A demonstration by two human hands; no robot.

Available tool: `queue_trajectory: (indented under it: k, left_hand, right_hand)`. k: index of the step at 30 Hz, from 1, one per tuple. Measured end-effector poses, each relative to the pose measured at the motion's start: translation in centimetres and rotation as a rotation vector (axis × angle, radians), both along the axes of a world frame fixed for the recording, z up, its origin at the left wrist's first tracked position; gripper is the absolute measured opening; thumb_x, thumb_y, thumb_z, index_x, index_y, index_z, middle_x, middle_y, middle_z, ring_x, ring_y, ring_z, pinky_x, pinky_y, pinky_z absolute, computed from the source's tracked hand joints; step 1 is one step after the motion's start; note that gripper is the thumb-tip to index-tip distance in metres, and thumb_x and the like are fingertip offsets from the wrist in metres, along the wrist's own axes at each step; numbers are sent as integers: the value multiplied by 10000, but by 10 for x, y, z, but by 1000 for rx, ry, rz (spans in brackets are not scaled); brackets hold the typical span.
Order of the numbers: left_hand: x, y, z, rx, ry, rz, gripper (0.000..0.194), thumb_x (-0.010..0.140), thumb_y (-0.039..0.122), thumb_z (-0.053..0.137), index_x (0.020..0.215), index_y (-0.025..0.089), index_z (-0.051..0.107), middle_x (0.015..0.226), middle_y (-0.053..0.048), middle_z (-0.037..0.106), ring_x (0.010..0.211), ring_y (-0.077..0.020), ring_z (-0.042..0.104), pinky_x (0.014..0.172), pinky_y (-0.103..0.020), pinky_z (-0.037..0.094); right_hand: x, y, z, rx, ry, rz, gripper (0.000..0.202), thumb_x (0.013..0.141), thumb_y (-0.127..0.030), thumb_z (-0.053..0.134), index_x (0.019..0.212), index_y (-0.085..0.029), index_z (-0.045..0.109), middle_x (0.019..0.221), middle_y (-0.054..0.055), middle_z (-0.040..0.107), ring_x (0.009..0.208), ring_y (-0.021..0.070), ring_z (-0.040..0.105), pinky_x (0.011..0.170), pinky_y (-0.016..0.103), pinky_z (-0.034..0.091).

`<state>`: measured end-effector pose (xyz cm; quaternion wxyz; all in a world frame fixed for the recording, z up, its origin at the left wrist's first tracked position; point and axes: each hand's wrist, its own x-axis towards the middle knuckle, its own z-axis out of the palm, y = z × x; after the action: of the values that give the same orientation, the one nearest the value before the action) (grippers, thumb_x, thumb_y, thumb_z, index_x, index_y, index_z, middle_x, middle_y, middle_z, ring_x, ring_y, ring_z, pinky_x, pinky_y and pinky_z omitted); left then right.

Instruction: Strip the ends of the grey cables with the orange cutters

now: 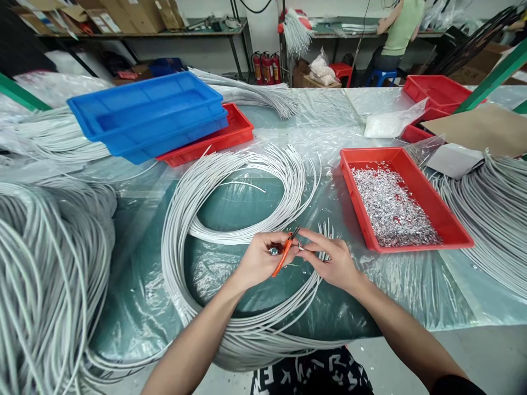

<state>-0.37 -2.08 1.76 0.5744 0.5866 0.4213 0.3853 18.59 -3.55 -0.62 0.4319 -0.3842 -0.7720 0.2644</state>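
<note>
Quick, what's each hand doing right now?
Left hand: closed, holding an orange-handled tool.
Right hand: fingertips at a small pale piece; whether they grip it can't be told.

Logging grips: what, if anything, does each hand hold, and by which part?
The left hand holds an orange-handled tool by its handle. What the right hand pinches is too small to tell.

Orange-handled hand tool (282,261): slim, dark-tipped, held above the tabletop (140,274) near its front edge. The tool is tilted, tip toward the rear edge, handle toward the front edge. Cable coil (175,236): thin, pale grey-white strands in overlapping loops, lying flat on the tabletop; the nearest loops overhang the front edge. Loose ends fan toward the rear edge.
</note>
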Motion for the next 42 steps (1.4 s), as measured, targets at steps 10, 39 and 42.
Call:
queue_trajectory:
  k: [10, 39, 42]
  left_hand:
    - [0, 0, 2, 53, 42, -6, 153, 695, 222, 794, 780, 97, 768, 679, -33, 689, 614, -104, 543, 603, -191, 458]
    - [-6, 3, 9, -22, -76, 18, 271, 713, 324, 808, 662, 114, 645, 566, 14, 555, 517, -73, 456, 514, -193, 382]
    - [-7, 3, 6, 23, -61, -15, 263, 722, 338, 801, 718, 109, 673, 627, -17, 610, 573, -103, 528, 566, -213, 429]
  right_hand:
    - [-1, 0, -4, 0, -47, -9, 455, 956, -281, 570, 1404, -235, 503, 838, 27, 780, 685, 138, 719, 653, 250, 584]
    - [-16, -4, 5, -808, 533, 329, 393, 942, -510, 518, 930, -149, 673, 593, 3, 648, 480, 113, 602, 479, 222, 506]
    - [-17, -3, 6, -860, 596, 330, 392, 903, -521, 577, 871, -148, 693, 619, 5, 640, 475, 105, 577, 456, 217, 485]
